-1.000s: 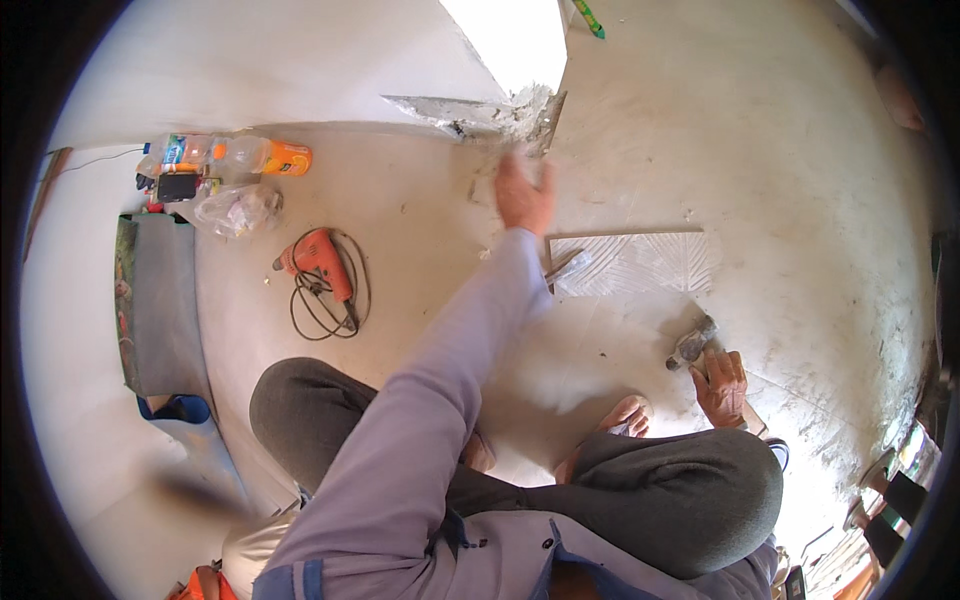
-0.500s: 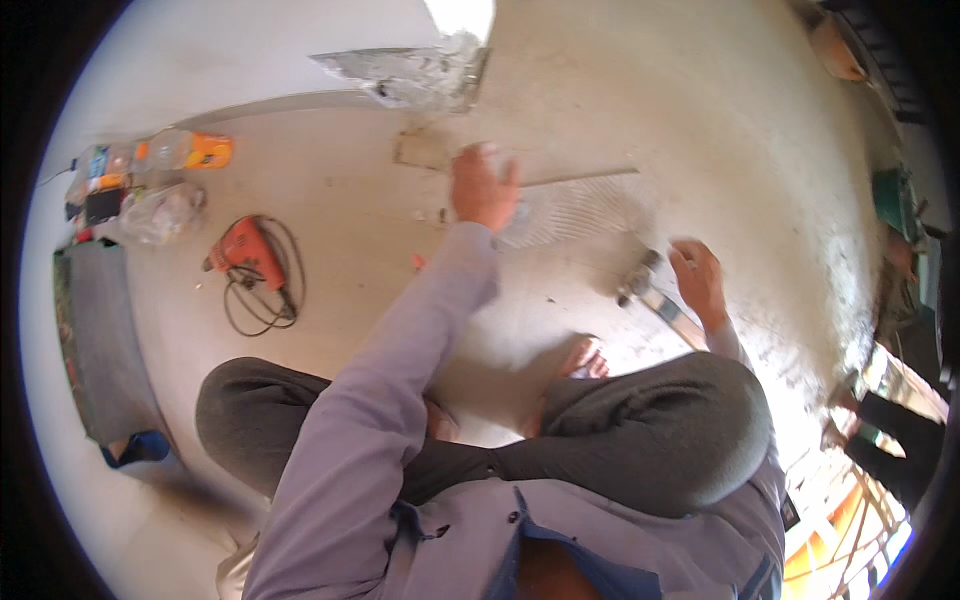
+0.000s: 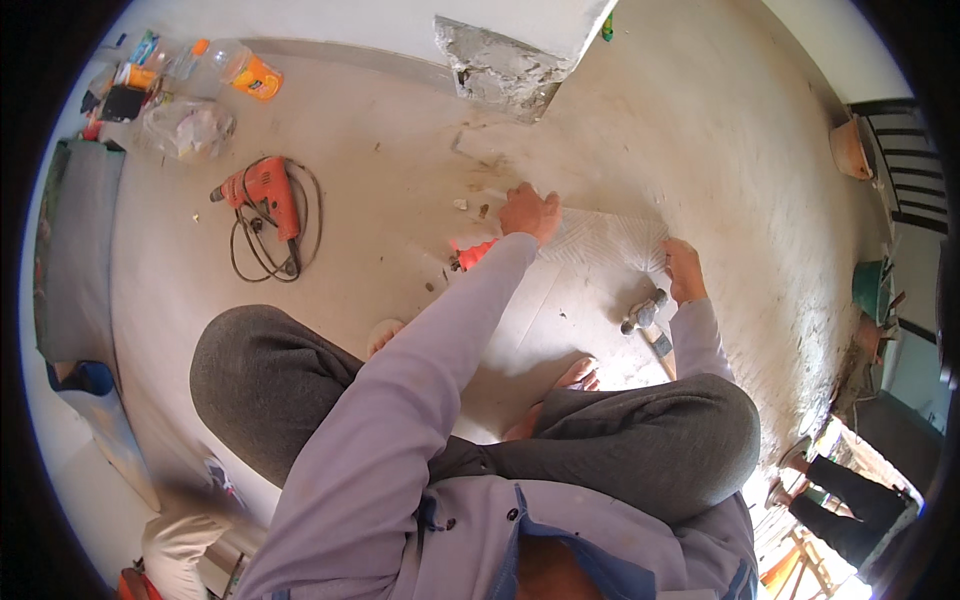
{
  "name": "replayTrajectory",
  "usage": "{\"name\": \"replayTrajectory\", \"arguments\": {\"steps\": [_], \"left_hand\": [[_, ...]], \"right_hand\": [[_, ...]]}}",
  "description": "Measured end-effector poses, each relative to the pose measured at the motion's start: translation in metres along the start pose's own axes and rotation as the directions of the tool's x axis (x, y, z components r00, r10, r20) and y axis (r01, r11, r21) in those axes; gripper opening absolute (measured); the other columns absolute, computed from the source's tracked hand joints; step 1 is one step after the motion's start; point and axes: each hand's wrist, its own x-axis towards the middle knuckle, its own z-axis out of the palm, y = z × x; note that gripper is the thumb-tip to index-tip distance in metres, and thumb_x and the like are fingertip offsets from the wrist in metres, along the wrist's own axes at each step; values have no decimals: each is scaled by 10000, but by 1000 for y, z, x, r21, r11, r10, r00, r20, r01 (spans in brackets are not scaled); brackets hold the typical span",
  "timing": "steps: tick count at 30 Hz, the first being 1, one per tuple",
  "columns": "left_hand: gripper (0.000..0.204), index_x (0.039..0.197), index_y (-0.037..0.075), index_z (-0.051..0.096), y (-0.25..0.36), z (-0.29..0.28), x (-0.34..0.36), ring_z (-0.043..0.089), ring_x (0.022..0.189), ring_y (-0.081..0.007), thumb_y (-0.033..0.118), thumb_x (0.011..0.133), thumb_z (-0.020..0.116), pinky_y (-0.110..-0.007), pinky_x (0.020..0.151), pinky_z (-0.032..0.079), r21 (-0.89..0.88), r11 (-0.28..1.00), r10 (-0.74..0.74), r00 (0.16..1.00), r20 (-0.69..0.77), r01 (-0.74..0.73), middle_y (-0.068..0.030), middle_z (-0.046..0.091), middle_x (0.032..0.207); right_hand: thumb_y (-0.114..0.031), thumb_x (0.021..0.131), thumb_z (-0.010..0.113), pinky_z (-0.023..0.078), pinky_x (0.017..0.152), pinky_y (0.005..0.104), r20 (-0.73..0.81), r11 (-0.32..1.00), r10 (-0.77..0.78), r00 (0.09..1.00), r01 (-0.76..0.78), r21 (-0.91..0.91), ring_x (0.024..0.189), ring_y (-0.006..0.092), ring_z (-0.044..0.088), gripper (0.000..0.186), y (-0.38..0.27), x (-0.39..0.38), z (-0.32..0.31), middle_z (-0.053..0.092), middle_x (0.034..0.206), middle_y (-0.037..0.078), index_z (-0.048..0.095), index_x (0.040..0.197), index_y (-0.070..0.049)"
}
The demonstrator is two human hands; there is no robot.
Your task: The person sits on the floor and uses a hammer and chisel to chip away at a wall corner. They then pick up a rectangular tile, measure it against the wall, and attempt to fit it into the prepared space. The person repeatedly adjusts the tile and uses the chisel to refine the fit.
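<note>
Ridged tile point(image 3: 605, 238), pale, was out in front of the person, between the two hands, grooved face up; could not tell if it lay flat on the floor point(image 3: 400, 200) or was slightly raised. Left hand point(image 3: 530, 213) was at its left end, fingers bent, back of hand up; fingertips partly hidden, so couldn't tell if clamped on the tile or just resting. Right hand point(image 3: 683, 270) was at the right end, fingertips at the edge; grip there also unclear. Hammer point(image 3: 642, 314) lay on the floor just beside the right hand, handle running back toward the right knee point(image 3: 690, 425). Red object point(image 3: 472, 255) was partly hidden by the left forearm point(image 3: 470, 320). Off left: red drill point(image 3: 270, 195) with looped cable, a clear plastic bag point(image 3: 185, 130), bottles beyond. Wall point(image 3: 340, 20) ahead had a rough patch point(image 3: 500, 70) at its base. Another person's legs point(image 3: 845, 500) showed lower right.
</note>
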Motion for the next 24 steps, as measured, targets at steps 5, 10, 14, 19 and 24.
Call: {"name": "replayTrajectory", "arguments": {"steps": [5,10,14,19,24], "left_hand": [[532,1108,-38,585,9,19,1,549,1115,-391,426,859,506,-466,953,436,-26,999,41,999,34,-40,-253,606,1111],[510,1130,-44,550,7,44,-1,549,1106,-406,395,871,536,-471,932,457,-59,985,175,947,269,-165,-264,545,1175],[574,1243,-44,482,28,32,0,512,1171,-382,383,867,558,-486,975,426,-13,967,249,928,277,-255,-234,504,1254],[778,1446,-16,301,9,3,66,349,1348,-376,473,882,522,-471,1082,313,504,819,453,850,-270,-276,-248,387,1441],[661,1433,11,340,33,-12,70,526,1178,-334,465,962,431,-465,1040,369,-604,685,566,819,91,-406,-208,536,1304]], "right_hand": [[-185,890,595,476,722,337,86,965,27,996,-48,258,869,121,594,221,15,-2,-35,632,984,33,603,1085,-81],[-167,937,561,528,786,368,55,995,4,998,-10,103,894,171,631,225,-33,-47,-53,642,1022,45,573,1132,-56],[-130,941,556,532,810,319,-6,986,-153,988,153,74,905,173,640,227,-54,-65,-97,651,1028,76,563,1136,-14],[-155,931,576,482,907,339,-237,983,-155,959,174,61,1100,220,572,514,-64,-84,-118,529,1283,175,404,1372,45],[-173,958,548,496,904,360,-255,924,-69,965,158,348,1060,212,589,319,-74,-104,-88,601,1171,103,530,1214,15]]}}
